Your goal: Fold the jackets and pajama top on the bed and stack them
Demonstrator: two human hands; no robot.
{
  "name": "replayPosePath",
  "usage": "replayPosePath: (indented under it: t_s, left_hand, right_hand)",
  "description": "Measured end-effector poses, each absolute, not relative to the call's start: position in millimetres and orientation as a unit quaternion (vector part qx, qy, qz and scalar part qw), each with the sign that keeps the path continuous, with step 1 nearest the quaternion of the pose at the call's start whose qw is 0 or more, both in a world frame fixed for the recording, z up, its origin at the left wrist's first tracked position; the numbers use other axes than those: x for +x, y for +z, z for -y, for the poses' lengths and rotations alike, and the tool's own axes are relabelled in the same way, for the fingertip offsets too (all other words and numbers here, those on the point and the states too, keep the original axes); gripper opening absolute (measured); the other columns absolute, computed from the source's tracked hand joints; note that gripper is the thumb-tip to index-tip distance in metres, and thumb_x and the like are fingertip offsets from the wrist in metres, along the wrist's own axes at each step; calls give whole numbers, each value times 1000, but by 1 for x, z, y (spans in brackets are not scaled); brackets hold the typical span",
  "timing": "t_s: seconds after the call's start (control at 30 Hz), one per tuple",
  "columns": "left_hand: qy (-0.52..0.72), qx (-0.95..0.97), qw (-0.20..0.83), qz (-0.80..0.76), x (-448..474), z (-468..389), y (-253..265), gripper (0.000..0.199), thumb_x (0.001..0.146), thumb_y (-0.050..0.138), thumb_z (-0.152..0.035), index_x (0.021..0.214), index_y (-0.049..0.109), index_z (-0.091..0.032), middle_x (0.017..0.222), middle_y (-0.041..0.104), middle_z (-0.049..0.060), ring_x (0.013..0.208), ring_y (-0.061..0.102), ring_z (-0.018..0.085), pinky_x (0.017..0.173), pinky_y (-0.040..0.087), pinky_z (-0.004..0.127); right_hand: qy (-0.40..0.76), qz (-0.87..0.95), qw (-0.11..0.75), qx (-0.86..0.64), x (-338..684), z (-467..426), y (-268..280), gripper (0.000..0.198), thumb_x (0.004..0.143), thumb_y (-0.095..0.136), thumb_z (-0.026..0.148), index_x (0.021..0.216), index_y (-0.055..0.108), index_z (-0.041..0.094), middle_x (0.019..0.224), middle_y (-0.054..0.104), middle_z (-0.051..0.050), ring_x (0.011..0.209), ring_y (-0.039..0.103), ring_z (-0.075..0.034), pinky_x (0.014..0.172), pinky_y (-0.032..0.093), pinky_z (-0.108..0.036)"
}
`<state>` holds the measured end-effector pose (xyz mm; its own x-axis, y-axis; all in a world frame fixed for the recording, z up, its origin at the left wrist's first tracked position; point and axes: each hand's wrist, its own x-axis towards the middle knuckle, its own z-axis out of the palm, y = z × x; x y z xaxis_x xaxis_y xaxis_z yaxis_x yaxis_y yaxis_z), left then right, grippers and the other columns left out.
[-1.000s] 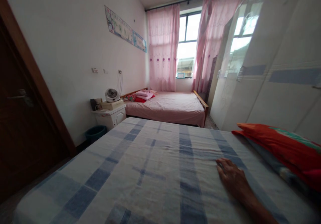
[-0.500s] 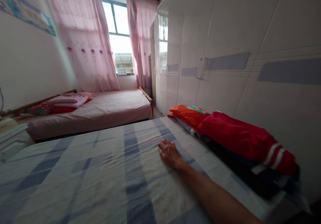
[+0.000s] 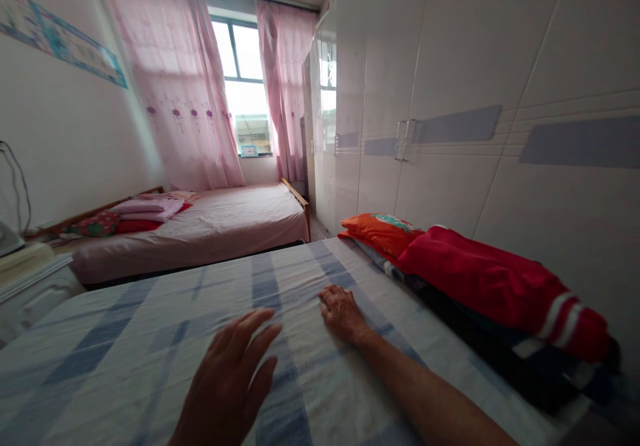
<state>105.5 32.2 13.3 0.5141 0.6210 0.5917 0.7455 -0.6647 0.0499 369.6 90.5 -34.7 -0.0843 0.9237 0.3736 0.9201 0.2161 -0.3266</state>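
Note:
My left hand (image 3: 233, 379) is raised over the near part of the bed, open, with its fingers apart and nothing in them. Farther out, my right hand (image 3: 342, 314) rests palm down on the bed sheet (image 3: 210, 353), its fingers slightly bent and pressing on the cloth. The sheet is white with blue stripes and shows small wrinkles around both hands. Along the bed's right edge lie folded red clothes (image 3: 490, 279) with white stripes, beside an orange folded piece (image 3: 380, 231). Dark clothes (image 3: 465, 326) lie beneath the red ones.
A white wardrobe (image 3: 450, 53) runs along the right side. Beyond the bed, a second bed (image 3: 230, 213) with a pink sheet holds folded bedding (image 3: 150, 207). A white bedside cabinet (image 3: 37, 299) stands at the left. Pink curtains (image 3: 170, 66) hang by the window (image 3: 245, 53).
My left hand has come into view from below, over the sheet. My right hand stays at about the same spot on the sheet. The camera view has shifted slightly.

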Motion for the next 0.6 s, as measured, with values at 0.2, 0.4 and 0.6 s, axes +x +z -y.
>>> replayPosePath:
  t_s: [0.2, 0.4, 0.6]
  left_hand:
    - [-180, -867, 82, 458, 92, -82, -53, 39, 88, 43, -36, 123, 56, -24, 133, 52, 8, 124, 46, 27, 100, 43, 46]
    - [-150, -863, 40, 481, 90, -73, -51, 40, 88, 43, -29, 127, 53, -24, 137, 48, 7, 127, 43, 24, 105, 36, 45]
    - [-171, -855, 20, 489, 95, -66, -42, 41, 86, 48, -26, 127, 52, -24, 138, 47, 8, 128, 41, 24, 107, 33, 45]
  right_hand:
    - [-4, 734, 257, -629, 369, -89, -33, 20, 81, 49, 22, 100, 57, 24, 110, 58, -1, 106, 49, -16, 91, 31, -30]
    - [3, 738, 258, -623, 370, -90, -32, 24, 82, 46, 20, 103, 57, 24, 112, 59, -3, 108, 50, -17, 91, 32, -31]
    - [10, 744, 247, -621, 372, -92, -31, 27, 83, 43, 21, 107, 57, 23, 118, 57, -6, 110, 50, -18, 91, 33, -32]
